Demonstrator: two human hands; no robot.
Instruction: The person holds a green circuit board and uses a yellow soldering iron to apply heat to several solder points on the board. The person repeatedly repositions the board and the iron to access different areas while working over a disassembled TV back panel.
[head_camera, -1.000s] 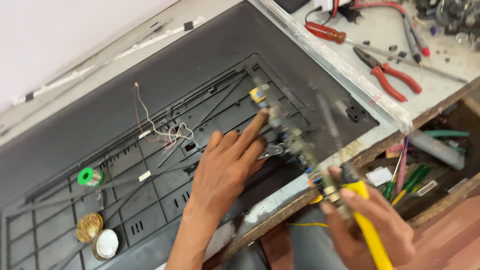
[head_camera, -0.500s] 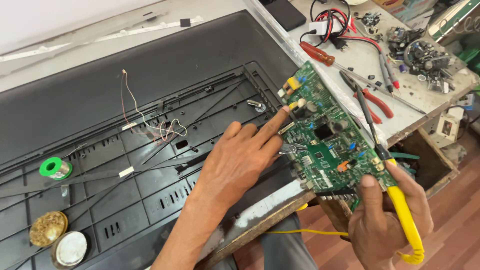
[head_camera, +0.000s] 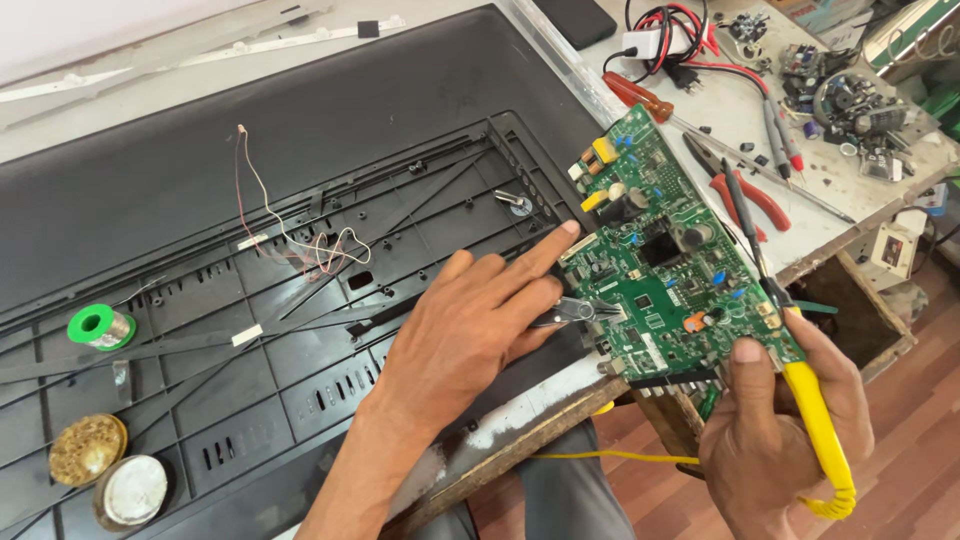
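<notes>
Right hand (head_camera: 780, 440) grips circuit board (head_camera: 670, 270) | cluttered workbench (head_camera: 740, 120) | black panel (head_camera: 300, 170)

Your left hand (head_camera: 470, 330) and forearm are bare, with no sleeve, watch or ring showing. Your right hand (head_camera: 785, 440) is bare too, without glove or ring, its thumbnail cut short. Near the bottom edge, grey trousers (head_camera: 560, 495) cover your legs.

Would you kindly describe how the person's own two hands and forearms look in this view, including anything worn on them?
Both are bare: the left hand and right hand show no gloves, rings or watch. The left forearm is uncovered, with no sleeve in view. The right wrist leaves the frame uncovered too.
</notes>
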